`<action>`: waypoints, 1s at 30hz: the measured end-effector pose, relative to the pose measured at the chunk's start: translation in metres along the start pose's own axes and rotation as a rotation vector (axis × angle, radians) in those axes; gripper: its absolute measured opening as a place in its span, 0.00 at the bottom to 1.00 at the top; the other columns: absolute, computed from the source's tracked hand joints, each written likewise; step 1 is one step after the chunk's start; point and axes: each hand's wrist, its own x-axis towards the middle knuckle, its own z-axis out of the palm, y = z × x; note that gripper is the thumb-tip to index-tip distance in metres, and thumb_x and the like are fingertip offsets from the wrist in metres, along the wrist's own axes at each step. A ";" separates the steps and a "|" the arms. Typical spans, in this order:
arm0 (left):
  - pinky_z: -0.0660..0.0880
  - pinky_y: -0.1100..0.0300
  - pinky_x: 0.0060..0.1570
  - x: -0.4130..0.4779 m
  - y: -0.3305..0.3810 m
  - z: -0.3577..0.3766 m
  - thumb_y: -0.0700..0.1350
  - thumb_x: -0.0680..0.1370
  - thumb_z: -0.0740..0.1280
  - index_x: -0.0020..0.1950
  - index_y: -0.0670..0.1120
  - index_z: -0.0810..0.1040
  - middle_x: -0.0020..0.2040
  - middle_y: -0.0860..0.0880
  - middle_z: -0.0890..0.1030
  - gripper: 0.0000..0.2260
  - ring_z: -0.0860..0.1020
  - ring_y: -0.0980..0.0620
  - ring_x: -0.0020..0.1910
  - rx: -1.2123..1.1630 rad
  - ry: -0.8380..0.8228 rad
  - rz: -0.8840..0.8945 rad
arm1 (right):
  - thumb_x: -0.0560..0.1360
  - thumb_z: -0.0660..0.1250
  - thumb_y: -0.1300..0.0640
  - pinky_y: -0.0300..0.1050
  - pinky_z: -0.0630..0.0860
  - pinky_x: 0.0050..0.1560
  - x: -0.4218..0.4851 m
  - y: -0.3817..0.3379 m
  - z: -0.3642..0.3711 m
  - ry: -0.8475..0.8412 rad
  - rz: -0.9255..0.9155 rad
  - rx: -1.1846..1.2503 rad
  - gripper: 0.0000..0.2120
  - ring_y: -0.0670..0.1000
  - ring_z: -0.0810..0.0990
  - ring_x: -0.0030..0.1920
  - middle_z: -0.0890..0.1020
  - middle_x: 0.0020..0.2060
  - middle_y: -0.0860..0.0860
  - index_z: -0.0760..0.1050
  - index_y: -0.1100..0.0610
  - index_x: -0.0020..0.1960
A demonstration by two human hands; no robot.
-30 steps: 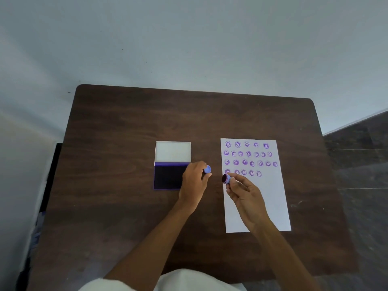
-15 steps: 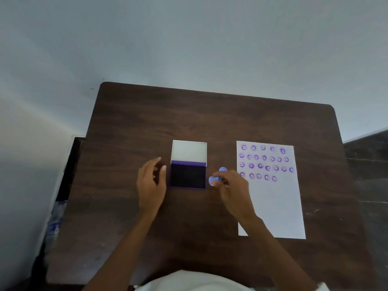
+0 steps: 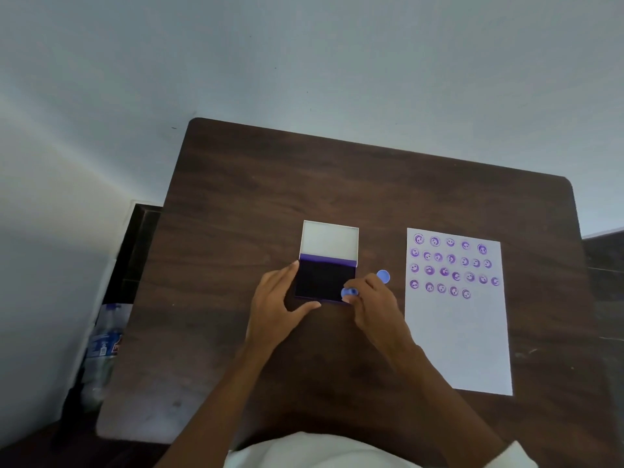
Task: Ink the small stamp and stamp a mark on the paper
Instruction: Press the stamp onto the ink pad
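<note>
An open ink pad (image 3: pixel 324 280) with a dark purple pad and a raised white lid lies mid-table. My right hand (image 3: pixel 374 307) pinches a small blue round stamp (image 3: pixel 349 292) at the pad's near right corner. My left hand (image 3: pixel 278 304) rests against the pad's left side, thumb along its near edge and fingers spread. A blue round cap (image 3: pixel 383 276) lies on the table between the pad and the paper. The white paper (image 3: pixel 462 346) on the right carries several rows of purple stamped marks in its upper part.
The dark wooden table (image 3: pixel 236 204) stands against a pale wall. A plastic bottle (image 3: pixel 101 349) stands on the floor off the table's left edge. White clothing shows at the bottom edge.
My right hand carried the stamp from the paper over to the ink pad. My left hand set the blue cap down and shifted to the pad's left side. The camera view drifted.
</note>
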 end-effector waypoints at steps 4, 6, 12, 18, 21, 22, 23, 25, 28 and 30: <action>0.71 0.53 0.66 0.001 -0.006 0.006 0.66 0.70 0.69 0.75 0.48 0.67 0.69 0.49 0.75 0.38 0.71 0.50 0.68 0.052 0.035 0.042 | 0.76 0.69 0.58 0.44 0.73 0.61 -0.001 -0.005 0.003 0.009 -0.011 -0.060 0.16 0.54 0.77 0.56 0.77 0.60 0.56 0.74 0.57 0.63; 0.72 0.52 0.64 0.001 -0.009 0.009 0.66 0.70 0.67 0.74 0.47 0.68 0.68 0.48 0.76 0.37 0.72 0.50 0.67 0.054 0.061 0.063 | 0.75 0.69 0.58 0.43 0.72 0.62 -0.003 -0.003 0.007 0.021 -0.012 -0.102 0.18 0.54 0.77 0.57 0.77 0.61 0.55 0.74 0.57 0.64; 0.74 0.54 0.62 0.002 -0.013 0.016 0.64 0.71 0.68 0.71 0.44 0.72 0.65 0.47 0.79 0.35 0.74 0.50 0.64 0.037 0.126 0.106 | 0.76 0.67 0.55 0.52 0.81 0.51 -0.013 0.000 0.017 0.240 -0.136 -0.123 0.08 0.53 0.81 0.46 0.82 0.48 0.55 0.79 0.41 0.45; 0.72 0.56 0.62 0.003 -0.021 0.024 0.64 0.71 0.69 0.70 0.43 0.74 0.64 0.47 0.80 0.34 0.75 0.50 0.63 0.049 0.170 0.157 | 0.65 0.78 0.66 0.44 0.82 0.44 -0.001 0.014 0.022 0.174 -0.305 -0.152 0.19 0.53 0.82 0.43 0.83 0.45 0.56 0.79 0.60 0.53; 0.72 0.56 0.62 0.003 -0.022 0.025 0.63 0.71 0.70 0.69 0.42 0.75 0.64 0.47 0.80 0.34 0.75 0.50 0.63 0.055 0.192 0.175 | 0.64 0.78 0.65 0.44 0.81 0.45 0.003 0.018 0.015 0.149 -0.423 -0.262 0.21 0.53 0.82 0.46 0.83 0.46 0.56 0.79 0.60 0.55; 0.73 0.56 0.62 0.003 -0.022 0.025 0.63 0.71 0.70 0.69 0.42 0.75 0.64 0.47 0.80 0.34 0.75 0.50 0.63 0.057 0.194 0.176 | 0.64 0.78 0.65 0.44 0.82 0.45 0.003 0.018 0.013 0.137 -0.434 -0.273 0.21 0.53 0.82 0.46 0.83 0.46 0.56 0.79 0.60 0.55; 0.73 0.56 0.62 0.002 -0.022 0.025 0.63 0.70 0.70 0.69 0.42 0.75 0.64 0.47 0.80 0.34 0.75 0.50 0.63 0.061 0.193 0.177 | 0.64 0.78 0.65 0.44 0.82 0.45 0.003 0.019 0.013 0.142 -0.446 -0.280 0.21 0.53 0.82 0.46 0.83 0.46 0.56 0.79 0.60 0.55; 0.73 0.55 0.62 0.002 -0.022 0.024 0.63 0.70 0.70 0.69 0.43 0.75 0.64 0.47 0.80 0.34 0.75 0.50 0.63 0.064 0.189 0.178 | 0.64 0.78 0.65 0.43 0.81 0.45 0.001 0.018 0.011 0.144 -0.454 -0.276 0.21 0.53 0.82 0.46 0.83 0.47 0.55 0.79 0.59 0.56; 0.72 0.56 0.63 0.003 -0.021 0.022 0.64 0.71 0.70 0.70 0.43 0.74 0.65 0.48 0.79 0.35 0.74 0.52 0.64 0.068 0.177 0.161 | 0.67 0.76 0.65 0.43 0.81 0.47 -0.002 0.018 0.010 0.120 -0.444 -0.212 0.19 0.53 0.81 0.47 0.81 0.48 0.56 0.77 0.58 0.56; 0.72 0.57 0.63 0.002 -0.020 0.021 0.65 0.71 0.69 0.70 0.44 0.73 0.65 0.48 0.79 0.35 0.74 0.52 0.64 0.072 0.164 0.146 | 0.73 0.71 0.62 0.45 0.79 0.51 -0.004 0.014 0.008 0.101 -0.285 -0.033 0.13 0.55 0.80 0.50 0.80 0.51 0.56 0.76 0.54 0.56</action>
